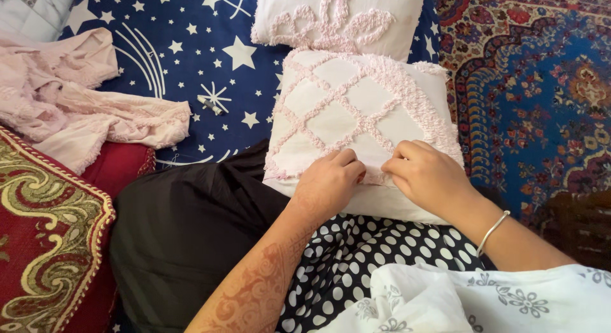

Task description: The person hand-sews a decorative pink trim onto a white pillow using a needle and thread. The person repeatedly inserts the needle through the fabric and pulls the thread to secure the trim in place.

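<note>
A white cushion with a fuzzy pink lattice pattern (356, 110) lies in front of me on my lap and the bedding. My left hand (328, 183) rests on its near edge with the fingers curled and pinching the fabric. My right hand (426, 177), with a silver bangle at the wrist, pinches the same near edge just to the right, fingertips almost touching the left ones. A second white cushion with a pink looped pattern (337, 18) lies just beyond the first.
A navy sheet with white stars (191, 59) covers the surface. Crumpled pink cloth (76, 97) lies at the left, a red and gold patterned cushion (44, 231) at lower left. A patterned rug (534, 85) is at right. Black fabric (184, 231) and polka-dot cloth (363, 250) cover my lap.
</note>
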